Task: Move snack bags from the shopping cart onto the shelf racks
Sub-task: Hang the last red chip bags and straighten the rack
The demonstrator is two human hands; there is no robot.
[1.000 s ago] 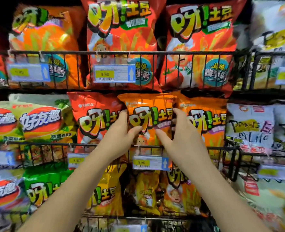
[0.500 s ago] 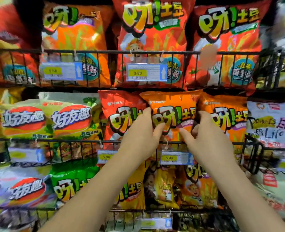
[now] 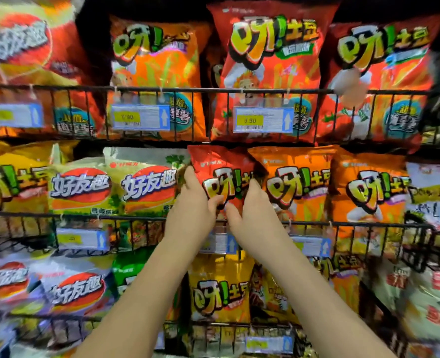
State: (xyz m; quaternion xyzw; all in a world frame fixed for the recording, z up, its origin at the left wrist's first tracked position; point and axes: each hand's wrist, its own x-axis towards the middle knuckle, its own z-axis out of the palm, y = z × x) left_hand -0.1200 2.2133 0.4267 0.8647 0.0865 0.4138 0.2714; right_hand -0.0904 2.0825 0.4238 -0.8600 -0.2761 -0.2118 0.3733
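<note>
Watching from the aisle: the person has both hands up at the middle rack (image 3: pixel 384 225) of the snack wall. Landmark for these notes is that rack's black front rail.

Red snack bag (image 3: pixel 224 174) stands upright just above the rail, with its lower part behind it and its top edge close under the rack overhead. Long axis roughly vertical. An orange bag (image 3: pixel 298 187) touches it on the right along the rail. A pale green bag (image 3: pixel 146 187) stands on its left.

Left hand (image 3: pixel 194 210) holds the red bag's left edge, thumb across the front print, fingers hidden behind. Right hand (image 3: pixel 252 213) mirrors it on the right edge, fingers tucked into the seam between the red and orange bags, thumb forward. Both grips are clamped on the one bag, low down and right above the rail, thumbs nearly meeting. A price tag (image 3: pixel 221 244) hangs from the rail directly under the wrists.

Judgement: the bag is in its slot and is being seated or squared. It lies straight ahead of both grips, and neither hand is clearly nearer. The move that counts runs down and back along the bag's own long axis, so the bottom settles behind the rail. Crowding from the orange bag could snag the right fingers on release. Cart not in view.
</note>
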